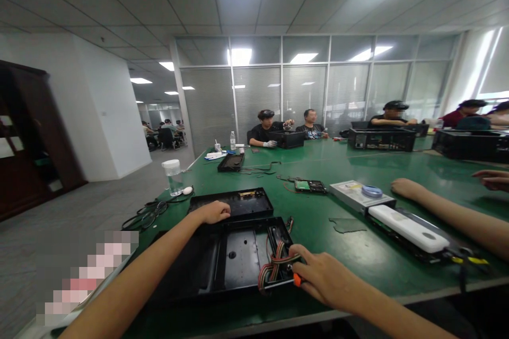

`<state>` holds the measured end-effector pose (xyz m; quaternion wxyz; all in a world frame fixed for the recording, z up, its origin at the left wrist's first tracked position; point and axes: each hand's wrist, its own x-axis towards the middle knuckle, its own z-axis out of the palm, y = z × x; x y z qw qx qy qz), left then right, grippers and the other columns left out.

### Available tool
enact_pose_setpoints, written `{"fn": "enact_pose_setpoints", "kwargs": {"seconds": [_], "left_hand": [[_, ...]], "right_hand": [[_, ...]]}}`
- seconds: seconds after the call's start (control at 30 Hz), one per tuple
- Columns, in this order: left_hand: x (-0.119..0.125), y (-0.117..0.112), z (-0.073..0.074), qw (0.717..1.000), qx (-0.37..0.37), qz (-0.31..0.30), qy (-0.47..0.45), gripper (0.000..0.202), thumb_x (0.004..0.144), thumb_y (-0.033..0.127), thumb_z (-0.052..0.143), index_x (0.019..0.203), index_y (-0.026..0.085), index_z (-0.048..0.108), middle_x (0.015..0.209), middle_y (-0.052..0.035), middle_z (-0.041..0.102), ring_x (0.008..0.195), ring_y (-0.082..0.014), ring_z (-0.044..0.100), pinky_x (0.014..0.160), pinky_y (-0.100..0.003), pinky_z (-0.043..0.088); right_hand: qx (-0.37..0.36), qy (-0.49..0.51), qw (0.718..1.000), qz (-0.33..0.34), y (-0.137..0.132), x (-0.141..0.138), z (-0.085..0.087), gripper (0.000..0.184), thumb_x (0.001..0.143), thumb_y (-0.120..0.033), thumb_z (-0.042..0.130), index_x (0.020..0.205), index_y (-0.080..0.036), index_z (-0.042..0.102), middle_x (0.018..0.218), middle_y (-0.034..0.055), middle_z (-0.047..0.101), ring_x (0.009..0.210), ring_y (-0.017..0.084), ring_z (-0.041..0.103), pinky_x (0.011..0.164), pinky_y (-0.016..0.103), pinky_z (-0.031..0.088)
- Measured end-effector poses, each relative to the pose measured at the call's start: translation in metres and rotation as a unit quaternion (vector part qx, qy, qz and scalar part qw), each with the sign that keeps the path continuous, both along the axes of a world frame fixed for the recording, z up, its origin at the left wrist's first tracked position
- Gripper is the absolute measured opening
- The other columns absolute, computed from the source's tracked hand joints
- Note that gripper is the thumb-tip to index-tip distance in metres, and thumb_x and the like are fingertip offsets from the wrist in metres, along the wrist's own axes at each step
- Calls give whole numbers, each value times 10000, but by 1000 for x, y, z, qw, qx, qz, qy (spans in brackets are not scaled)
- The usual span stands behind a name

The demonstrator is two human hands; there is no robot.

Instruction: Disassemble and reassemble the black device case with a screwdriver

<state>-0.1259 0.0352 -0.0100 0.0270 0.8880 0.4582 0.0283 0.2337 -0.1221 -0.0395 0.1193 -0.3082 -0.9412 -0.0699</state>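
An open black computer case [234,254] lies on the green table [358,254] in front of me. My left hand [214,212] is curled on the case's far rim, gripping it. My right hand [318,273] is closed at the case's right edge, holding something with an orange tip, right beside a bundle of striped ribbon cables [276,267] that loops out of the case. A black cover panel [238,201] lies just behind the case.
A clear cup [174,176] and black cables [147,214] lie to the left. An optical drive [358,194], a white device [409,228] and a neighbour's forearm [445,212] are on the right. A circuit board [310,186] lies mid-table. Several people work on black cases at the far end.
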Motion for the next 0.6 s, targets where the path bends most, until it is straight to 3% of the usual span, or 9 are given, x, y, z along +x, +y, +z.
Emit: {"fn": "enact_pose_setpoints", "kwargs": {"seconds": [0.13, 0.23, 0.4, 0.5, 0.6], "left_hand": [[9, 1, -2, 998, 20, 2, 59, 255, 746, 314, 559, 949, 167, 605, 820, -30, 613, 737, -146, 559, 654, -199, 402], [14, 3, 5, 994, 26, -13, 102, 253, 706, 253, 607, 948, 180, 621, 895, -42, 629, 837, -172, 567, 740, -221, 410], [13, -17, 45, 995, 67, -21, 67, 267, 743, 248, 577, 1002, 190, 610, 1016, -50, 609, 958, -184, 534, 855, -245, 375], [12, -48, 75, 997, 66, -17, 44, 256, 773, 277, 547, 1006, 190, 608, 1029, -40, 601, 966, -181, 526, 855, -242, 367], [16, -91, 95, 997, 72, -19, 34, 253, 791, 322, 525, 1000, 202, 603, 1024, -30, 594, 963, -185, 519, 867, -258, 347]], "right_hand": [[18, 17, 999, -32, 3, -1, -7, 174, 797, -234, 470, 965, -206, 501, 1218, 83, 427, 711, 153, 591, 579, 269, 443], [23, 18, 999, -36, 9, -4, -11, 146, 823, -255, 456, 952, -198, 495, 1118, 75, 493, 713, 156, 593, 565, 255, 435], [23, 0, 998, -59, 31, -10, -6, 159, 854, -314, 436, 934, -189, 494, 947, 50, 542, 695, 152, 590, 554, 233, 419], [23, -13, 997, -70, 58, -18, 0, 204, 874, -338, 400, 949, -178, 502, 949, 64, 545, 697, 149, 593, 575, 229, 423], [12, -11, 996, -86, 92, -33, 2, 234, 871, -337, 404, 980, -163, 517, 974, 93, 556, 720, 166, 599, 617, 250, 441]]}}
